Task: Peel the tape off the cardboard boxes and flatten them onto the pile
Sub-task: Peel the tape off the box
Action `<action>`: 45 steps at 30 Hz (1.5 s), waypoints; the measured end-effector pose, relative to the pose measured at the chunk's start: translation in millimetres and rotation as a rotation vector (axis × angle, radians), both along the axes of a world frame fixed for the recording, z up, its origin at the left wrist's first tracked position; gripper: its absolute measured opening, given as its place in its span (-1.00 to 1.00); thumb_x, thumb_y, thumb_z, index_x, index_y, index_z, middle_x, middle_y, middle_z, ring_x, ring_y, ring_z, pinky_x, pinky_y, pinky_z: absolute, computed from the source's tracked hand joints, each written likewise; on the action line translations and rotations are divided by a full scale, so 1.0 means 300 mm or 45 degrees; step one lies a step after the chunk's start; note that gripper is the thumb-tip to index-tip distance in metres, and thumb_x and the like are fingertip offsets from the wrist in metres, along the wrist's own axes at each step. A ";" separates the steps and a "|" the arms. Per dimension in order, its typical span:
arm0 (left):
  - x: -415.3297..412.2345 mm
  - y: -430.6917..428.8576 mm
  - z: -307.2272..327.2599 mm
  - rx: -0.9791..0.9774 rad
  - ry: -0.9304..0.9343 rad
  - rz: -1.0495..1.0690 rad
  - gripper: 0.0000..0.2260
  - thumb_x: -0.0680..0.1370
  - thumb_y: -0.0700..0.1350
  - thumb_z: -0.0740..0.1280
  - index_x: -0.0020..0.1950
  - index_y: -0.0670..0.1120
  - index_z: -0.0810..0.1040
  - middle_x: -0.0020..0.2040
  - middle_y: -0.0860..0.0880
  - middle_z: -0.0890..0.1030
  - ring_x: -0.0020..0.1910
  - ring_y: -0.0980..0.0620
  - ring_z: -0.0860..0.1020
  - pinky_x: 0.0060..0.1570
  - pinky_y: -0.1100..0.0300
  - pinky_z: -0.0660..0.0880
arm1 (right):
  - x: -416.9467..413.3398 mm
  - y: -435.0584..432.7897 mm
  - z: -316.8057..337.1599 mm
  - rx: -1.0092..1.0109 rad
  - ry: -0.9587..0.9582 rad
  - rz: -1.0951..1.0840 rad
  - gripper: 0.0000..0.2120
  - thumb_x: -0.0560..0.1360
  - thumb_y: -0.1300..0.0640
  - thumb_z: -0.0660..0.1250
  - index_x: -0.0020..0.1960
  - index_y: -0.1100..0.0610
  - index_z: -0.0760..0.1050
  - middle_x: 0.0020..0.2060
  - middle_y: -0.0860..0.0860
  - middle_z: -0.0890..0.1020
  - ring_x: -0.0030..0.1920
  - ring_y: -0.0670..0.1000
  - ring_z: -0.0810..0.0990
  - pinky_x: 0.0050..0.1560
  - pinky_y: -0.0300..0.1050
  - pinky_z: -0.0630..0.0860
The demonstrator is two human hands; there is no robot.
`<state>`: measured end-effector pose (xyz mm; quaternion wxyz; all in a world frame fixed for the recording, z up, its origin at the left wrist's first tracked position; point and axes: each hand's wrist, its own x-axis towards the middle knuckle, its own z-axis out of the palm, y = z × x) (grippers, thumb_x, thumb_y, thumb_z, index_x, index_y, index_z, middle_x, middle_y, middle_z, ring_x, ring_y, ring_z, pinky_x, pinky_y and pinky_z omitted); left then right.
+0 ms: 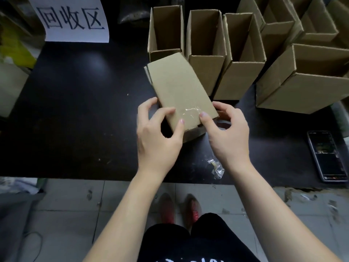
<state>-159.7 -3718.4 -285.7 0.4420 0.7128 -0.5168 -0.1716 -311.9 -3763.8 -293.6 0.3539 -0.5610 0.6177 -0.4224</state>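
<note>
box [179, 87] lies at middle of table [75, 110], long way toward 11 o'clock. left hand [156, 137] grips its 7 o'clock corner, thumb on top, likely so it can't slide. right hand [228, 137] curls round 5 o'clock edge, thumb on clear tape [190, 112], likely feeling for loose end. tape not off yet. open boxes [205, 53] wait at 1 o'clock. tape scrap [216, 167] at 5, phone [327, 156] at 4.
</note>
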 end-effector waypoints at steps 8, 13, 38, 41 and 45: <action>0.040 -0.044 0.002 0.077 0.097 -0.043 -0.85 0.56 -0.06 0.48 0.11 0.02 0.62 0.38 0.08 0.41 0.29 0.34 0.37 0.19 0.55 0.37 | 0.022 0.015 -0.025 0.018 -0.069 0.072 -0.75 0.51 -0.05 0.48 0.17 -0.04 0.65 -0.11 -0.08 0.63 -0.26 -0.15 0.53 -0.14 -0.24 0.50; 0.061 -0.062 0.013 0.122 0.061 -0.110 -0.90 0.57 -0.05 0.45 0.07 0.02 0.60 0.31 0.11 0.35 0.18 0.40 0.37 0.06 0.66 0.29 | 0.035 0.021 -0.035 0.016 -0.098 0.077 -0.72 0.52 -0.05 0.48 0.21 -0.03 0.63 -0.07 -0.07 0.63 -0.29 -0.16 0.50 -0.16 -0.23 0.47; 0.047 -0.075 0.046 0.158 -0.198 -0.138 -0.98 0.61 -0.14 0.39 0.00 -0.06 0.59 0.30 -0.02 0.33 0.33 0.08 0.38 -0.03 0.63 0.25 | 0.034 0.050 -0.016 -0.009 -0.028 0.116 -0.67 0.56 -0.04 0.44 0.28 0.03 0.58 0.00 -0.03 0.62 -0.19 -0.25 0.54 -0.15 -0.42 0.44; 0.044 -0.075 0.038 0.167 -0.225 -0.191 -0.96 0.63 -0.15 0.35 0.01 -0.10 0.56 0.32 -0.04 0.30 0.35 0.03 0.35 0.07 0.50 0.28 | 0.034 0.047 -0.015 -0.005 -0.029 0.117 -0.67 0.56 -0.04 0.44 0.28 0.03 0.58 0.01 -0.03 0.62 -0.19 -0.25 0.54 -0.17 -0.45 0.42; 0.053 -0.076 0.046 0.171 -0.128 -0.204 -0.93 0.63 -0.13 0.36 0.09 -0.03 0.52 0.32 0.00 0.30 0.36 0.05 0.38 0.03 0.64 0.27 | 0.032 0.040 -0.012 -0.003 -0.031 0.116 -0.66 0.55 -0.05 0.44 0.28 0.03 0.58 0.01 -0.03 0.62 -0.20 -0.28 0.54 -0.18 -0.47 0.41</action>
